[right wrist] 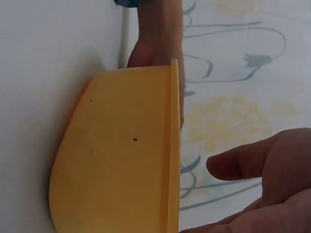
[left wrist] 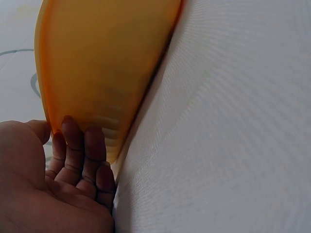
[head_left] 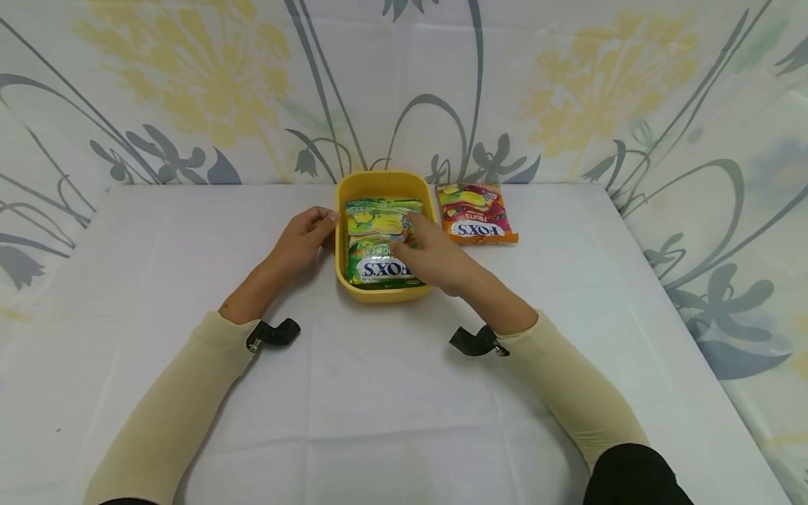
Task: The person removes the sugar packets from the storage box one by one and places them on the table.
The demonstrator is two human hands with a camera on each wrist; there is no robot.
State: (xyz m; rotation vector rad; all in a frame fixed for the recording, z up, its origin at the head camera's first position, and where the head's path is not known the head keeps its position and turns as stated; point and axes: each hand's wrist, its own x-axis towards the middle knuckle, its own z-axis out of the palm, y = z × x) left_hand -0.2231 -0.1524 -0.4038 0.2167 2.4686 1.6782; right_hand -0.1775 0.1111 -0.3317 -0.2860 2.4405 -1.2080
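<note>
A yellow plastic tub [head_left: 386,296] stands toward the far edge of the table. Inside lie green bags of Fox's candy [head_left: 379,256], partly covered by my right hand [head_left: 438,259]. That hand reaches over the tub's right rim, with its fingers on the bags and its thumb straight. In the right wrist view the thumb [right wrist: 233,162] stands apart from the tub wall, and the fingertips are hidden. My left hand [head_left: 301,242] holds the tub's left rim. Its fingers [left wrist: 73,145] bend against the outer wall, seen in the left wrist view.
A red and orange bag of Fox's Fruits candy [head_left: 476,214] lies just right of the tub. White cloth covers the table [head_left: 391,393], and a flower-patterned sheet [head_left: 410,84] hangs behind it.
</note>
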